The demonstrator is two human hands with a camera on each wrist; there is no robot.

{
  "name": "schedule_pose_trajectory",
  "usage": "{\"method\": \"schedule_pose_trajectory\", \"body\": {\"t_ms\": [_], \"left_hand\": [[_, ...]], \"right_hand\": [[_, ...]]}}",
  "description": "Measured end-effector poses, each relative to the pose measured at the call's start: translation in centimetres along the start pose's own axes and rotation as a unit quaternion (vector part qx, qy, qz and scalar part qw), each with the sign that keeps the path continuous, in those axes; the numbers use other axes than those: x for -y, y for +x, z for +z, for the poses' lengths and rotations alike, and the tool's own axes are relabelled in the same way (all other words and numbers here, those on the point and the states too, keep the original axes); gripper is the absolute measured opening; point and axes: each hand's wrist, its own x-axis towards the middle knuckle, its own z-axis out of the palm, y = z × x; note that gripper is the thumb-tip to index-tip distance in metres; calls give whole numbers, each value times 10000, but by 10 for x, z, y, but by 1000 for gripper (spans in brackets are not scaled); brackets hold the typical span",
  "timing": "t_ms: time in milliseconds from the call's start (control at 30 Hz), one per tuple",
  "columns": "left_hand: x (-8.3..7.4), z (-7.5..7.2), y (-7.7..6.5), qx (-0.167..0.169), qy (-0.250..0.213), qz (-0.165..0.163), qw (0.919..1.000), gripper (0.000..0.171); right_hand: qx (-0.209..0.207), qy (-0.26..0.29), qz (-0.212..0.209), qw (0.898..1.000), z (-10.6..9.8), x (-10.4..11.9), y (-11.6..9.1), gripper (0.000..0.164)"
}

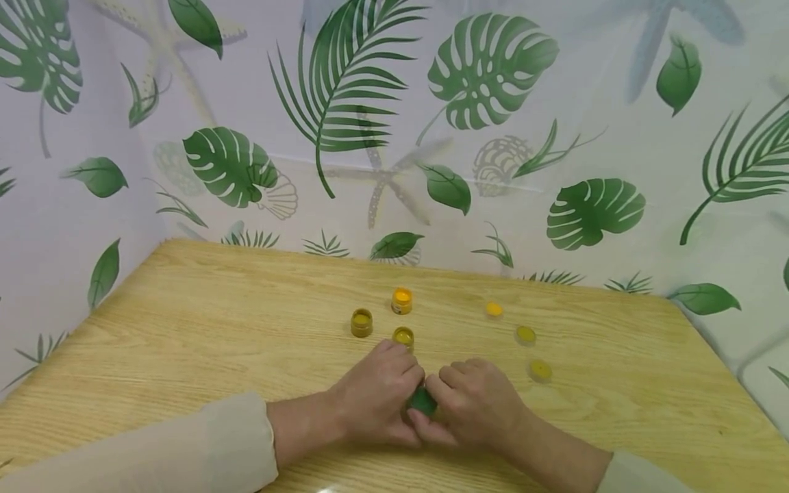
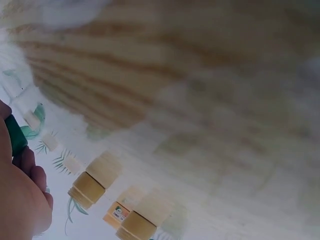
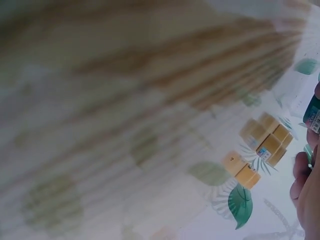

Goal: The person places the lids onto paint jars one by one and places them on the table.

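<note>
A small green paint jar (image 1: 422, 402) sits between both hands near the table's front. My left hand (image 1: 379, 392) grips it from the left, and my right hand (image 1: 479, 402) has its fingers and thumb around it from the right. The fingers cover most of the jar. In the right wrist view, a printed label shows on the dark green jar (image 3: 313, 114). Just beyond the left knuckles stands an uncapped olive-yellow paint jar (image 1: 403, 335), partly hidden by the hand. A darker olive paint jar (image 1: 361, 323) and an orange paint jar (image 1: 402, 301) stand uncapped farther back.
To the right on the wood-grain table (image 1: 246, 322) lie an orange lid (image 1: 494, 310), an olive lid (image 1: 526, 335) and a yellowish lid (image 1: 540, 371). A leaf-printed white cloth (image 1: 382, 205) rises behind the table and along its sides.
</note>
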Motion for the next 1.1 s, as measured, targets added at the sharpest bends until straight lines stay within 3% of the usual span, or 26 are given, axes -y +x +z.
{"method": "schedule_pose_trajectory", "body": {"t_ms": [300, 633, 800, 1100], "left_hand": [[0, 2, -2, -54, -231, -274, 9993, 38], [0, 5, -3, -63, 161, 28, 9998, 37], [0, 7, -3, -124, 111, -60, 9998, 36], [0, 7, -4, 94, 73, -195, 9997, 40]], "right_hand": [[227, -3, -14, 9997, 2, -1, -3, 48], [10, -81, -67, 9999, 6, 3, -3, 42], [-4, -136, 2, 9999, 8, 3, -4, 47], [154, -79, 58, 9998, 8, 3, -5, 47]]}}
